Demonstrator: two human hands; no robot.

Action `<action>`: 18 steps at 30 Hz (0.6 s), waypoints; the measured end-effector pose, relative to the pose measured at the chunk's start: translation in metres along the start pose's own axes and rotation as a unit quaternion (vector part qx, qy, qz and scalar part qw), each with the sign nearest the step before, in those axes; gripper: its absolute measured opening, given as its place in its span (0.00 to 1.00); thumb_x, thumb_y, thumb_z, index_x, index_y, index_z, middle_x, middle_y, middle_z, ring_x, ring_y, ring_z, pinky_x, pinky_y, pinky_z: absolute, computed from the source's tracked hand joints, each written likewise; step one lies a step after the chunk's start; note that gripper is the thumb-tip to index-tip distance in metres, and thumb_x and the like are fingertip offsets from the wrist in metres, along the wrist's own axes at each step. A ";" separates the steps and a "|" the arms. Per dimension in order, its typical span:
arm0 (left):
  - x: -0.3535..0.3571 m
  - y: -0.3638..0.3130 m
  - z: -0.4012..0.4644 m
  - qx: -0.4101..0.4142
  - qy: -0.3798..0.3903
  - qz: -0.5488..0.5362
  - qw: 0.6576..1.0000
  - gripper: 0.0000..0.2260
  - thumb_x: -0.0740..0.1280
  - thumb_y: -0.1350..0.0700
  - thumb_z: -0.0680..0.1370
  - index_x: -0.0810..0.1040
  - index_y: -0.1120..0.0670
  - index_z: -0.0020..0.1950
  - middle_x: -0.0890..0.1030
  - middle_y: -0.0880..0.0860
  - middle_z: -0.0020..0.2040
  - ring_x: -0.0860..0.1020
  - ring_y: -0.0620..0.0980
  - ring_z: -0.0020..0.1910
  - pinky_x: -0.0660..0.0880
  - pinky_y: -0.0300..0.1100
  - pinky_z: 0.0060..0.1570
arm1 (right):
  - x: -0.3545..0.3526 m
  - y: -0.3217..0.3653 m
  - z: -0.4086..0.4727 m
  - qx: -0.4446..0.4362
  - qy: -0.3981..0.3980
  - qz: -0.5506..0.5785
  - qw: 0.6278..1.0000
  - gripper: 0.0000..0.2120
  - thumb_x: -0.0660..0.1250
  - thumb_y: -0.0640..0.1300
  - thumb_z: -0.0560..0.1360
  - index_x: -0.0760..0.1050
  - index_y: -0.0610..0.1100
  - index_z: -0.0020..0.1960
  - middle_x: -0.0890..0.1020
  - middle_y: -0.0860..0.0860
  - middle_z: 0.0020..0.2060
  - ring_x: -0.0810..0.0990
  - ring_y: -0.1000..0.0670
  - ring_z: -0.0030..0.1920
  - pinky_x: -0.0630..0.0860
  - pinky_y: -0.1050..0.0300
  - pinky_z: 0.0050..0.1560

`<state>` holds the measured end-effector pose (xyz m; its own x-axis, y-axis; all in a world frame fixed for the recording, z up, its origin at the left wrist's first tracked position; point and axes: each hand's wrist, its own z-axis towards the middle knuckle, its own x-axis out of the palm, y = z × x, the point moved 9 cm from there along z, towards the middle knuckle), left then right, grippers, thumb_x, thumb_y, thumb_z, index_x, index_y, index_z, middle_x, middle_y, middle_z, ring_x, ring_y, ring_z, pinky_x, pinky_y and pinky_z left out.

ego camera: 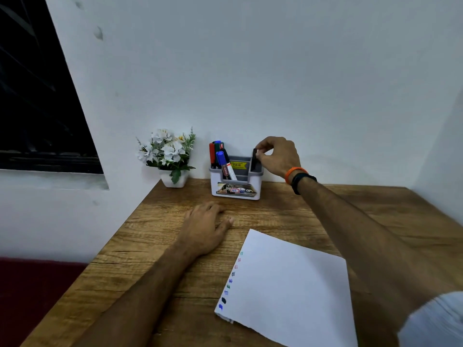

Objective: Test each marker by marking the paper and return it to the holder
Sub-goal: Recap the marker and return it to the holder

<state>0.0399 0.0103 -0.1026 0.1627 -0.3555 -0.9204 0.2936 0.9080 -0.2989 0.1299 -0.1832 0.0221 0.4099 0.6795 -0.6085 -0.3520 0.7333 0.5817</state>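
A grey-and-white plastic marker holder (235,182) with red, green and blue capped markers (218,155) on a brown wood-grain table (155,259); a white paper sheet (293,289) bears multicoloured marks.

Wooden counter (275,214) across the lower frame; white potted flowers (167,156) at its far left corner against the pale wall (275,71); dark window (37,96), upper left; maroon surface (32,291), lower left.
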 end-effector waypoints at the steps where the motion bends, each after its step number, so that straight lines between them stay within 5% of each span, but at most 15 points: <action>1: 0.000 0.000 0.000 -0.001 0.001 0.001 1.000 0.24 0.55 0.37 0.79 0.70 0.48 0.70 0.69 0.49 0.72 0.65 0.48 0.71 0.60 0.52 0.70 | 0.000 -0.005 0.000 0.011 -0.001 -0.005 1.000 0.07 0.68 0.42 0.72 0.82 0.49 0.48 0.85 0.53 0.46 0.82 0.51 0.51 0.76 0.57 0.53; 6: 0.001 0.002 0.001 -0.001 0.000 0.000 1.000 0.24 0.55 0.37 0.79 0.69 0.48 0.70 0.69 0.48 0.72 0.65 0.48 0.72 0.60 0.52 0.71 | 0.008 -0.021 0.007 0.050 -0.008 -0.043 0.998 0.09 0.68 0.45 0.73 0.81 0.47 0.53 0.85 0.50 0.50 0.80 0.48 0.53 0.75 0.56 0.51; 13: 0.000 0.001 0.002 -0.008 -0.001 -0.003 1.000 0.24 0.56 0.37 0.79 0.69 0.47 0.71 0.68 0.48 0.73 0.64 0.48 0.72 0.59 0.51 0.71 | 0.035 -0.035 0.025 0.107 0.022 -0.080 0.991 0.20 0.71 0.63 0.70 0.83 0.47 0.51 0.81 0.44 0.54 0.81 0.45 0.52 0.76 0.55 0.44; 18: 0.000 0.002 0.002 -0.013 -0.002 -0.003 1.000 0.24 0.57 0.38 0.79 0.69 0.47 0.71 0.68 0.48 0.73 0.63 0.48 0.72 0.58 0.51 0.71 | 0.042 -0.039 0.026 0.124 0.010 -0.071 0.990 0.19 0.73 0.58 0.70 0.83 0.45 0.52 0.80 0.44 0.55 0.79 0.44 0.55 0.75 0.55 0.46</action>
<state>0.0423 0.0123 -0.1025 0.1640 -0.3617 -0.9177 0.2700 0.9113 -0.3109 0.1827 -0.1843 -0.0125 0.4233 0.5719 -0.7026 -0.0736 0.7947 0.6025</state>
